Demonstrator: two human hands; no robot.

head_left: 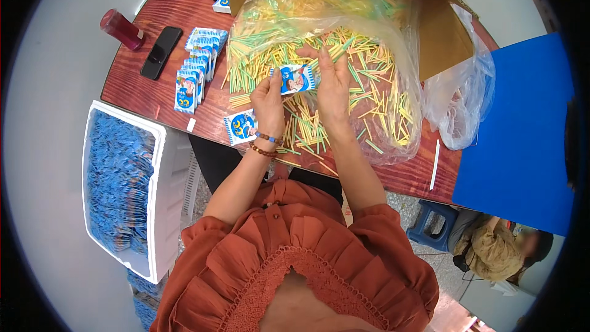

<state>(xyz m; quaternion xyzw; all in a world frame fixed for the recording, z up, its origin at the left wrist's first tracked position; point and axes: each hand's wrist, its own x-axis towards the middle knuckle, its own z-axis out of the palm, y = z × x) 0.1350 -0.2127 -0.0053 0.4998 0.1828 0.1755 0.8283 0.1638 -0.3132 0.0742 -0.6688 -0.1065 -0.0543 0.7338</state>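
Observation:
My left hand [268, 106] pinches a small blue and white packet [297, 79] by its left end. Right beside it, the fingers of my right hand [334, 92] are closed around a few short, thin green and yellow sticks [346, 47]. The packet's right end lies close to that hand; whether they touch, I cannot tell. Below my left wrist, another blue and white packet [238, 127] rests on the table. Beneath both hands spreads a big heap of loose yellow and green sticks [369, 107], spilling out of a clear plastic bag [402, 141].
Overlapping packets [187, 91] form a row at left, near a black phone [161, 53] and red-capped jar [123, 29]. A cardboard box [445, 43] surrounds the bag. A white foam box [161, 197] full of blue packets stands lower left. Another person [495, 249] sits lower right.

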